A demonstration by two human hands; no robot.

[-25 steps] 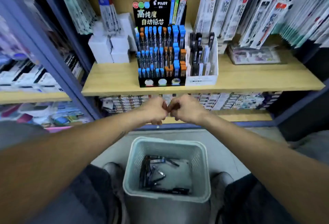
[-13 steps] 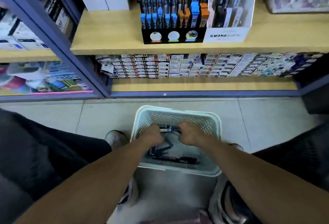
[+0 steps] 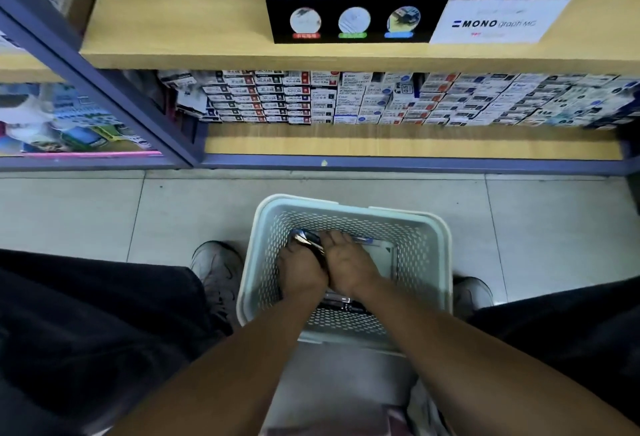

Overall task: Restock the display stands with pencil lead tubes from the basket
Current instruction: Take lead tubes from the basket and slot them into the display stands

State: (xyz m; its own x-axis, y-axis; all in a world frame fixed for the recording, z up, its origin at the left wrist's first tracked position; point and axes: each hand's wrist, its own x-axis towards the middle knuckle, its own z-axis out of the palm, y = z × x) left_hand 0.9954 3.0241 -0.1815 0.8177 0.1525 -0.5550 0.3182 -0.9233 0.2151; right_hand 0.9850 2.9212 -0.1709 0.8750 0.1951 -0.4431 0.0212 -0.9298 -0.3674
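Inside basket (image 3: 429,248), fingers (image 3: 334,240) touch lead tubes (image 3: 306,240).

The basket (image 3: 440,262) is being filled by both hands; open floor (image 3: 86,221) is being left beside it.

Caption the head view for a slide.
Both hands, left and right, gather lead tubes in the basket below the display stand.

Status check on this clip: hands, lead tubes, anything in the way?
Both hands down in the basket. Left hand grips a bunch of lead tubes; right hand pressed alongside, grip unclear. Display stand up on the shelf, nothing blocking.
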